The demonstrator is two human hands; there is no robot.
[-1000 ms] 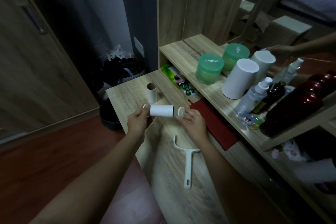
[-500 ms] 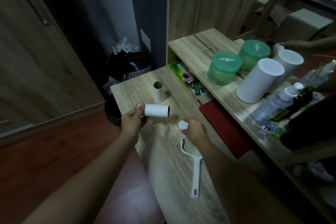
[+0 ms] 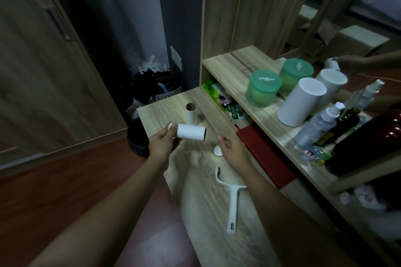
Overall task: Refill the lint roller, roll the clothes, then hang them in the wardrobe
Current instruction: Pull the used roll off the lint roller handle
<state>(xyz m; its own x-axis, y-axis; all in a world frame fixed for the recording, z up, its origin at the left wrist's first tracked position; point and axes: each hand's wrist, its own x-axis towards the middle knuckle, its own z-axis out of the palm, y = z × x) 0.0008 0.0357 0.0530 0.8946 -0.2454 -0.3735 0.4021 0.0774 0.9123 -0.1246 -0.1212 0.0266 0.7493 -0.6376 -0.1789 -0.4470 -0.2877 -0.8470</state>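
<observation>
Two levels of pale wood are seen: a low desk (image 3: 195, 219) and a raised shelf (image 3: 227, 69) along its right side, backed by a mirror (image 3: 358, 11). Reddish floorboards (image 3: 54, 191) are seen to the left, with a wardrobe door (image 3: 32, 71) beyond and a dark bin (image 3: 137, 138) at the desk's far corner. A green jar (image 3: 262, 89), a white canister (image 3: 301, 102) and a spray bottle (image 3: 319, 123) are stood on the shelf.

A white refill roll (image 3: 191, 133) is gripped at one end by the left hand (image 3: 161, 147) and held level above the desk. The right hand (image 3: 233, 150) is kept just apart from the roll's open end, fingers loosely curled with nothing held. A small white cap (image 3: 217, 151) lies on the desk just beside that hand. The roller handle (image 3: 233, 201) lies flat nearer the person, untouched. A cardboard core (image 3: 191, 113) is stood upright just behind the roll.
</observation>
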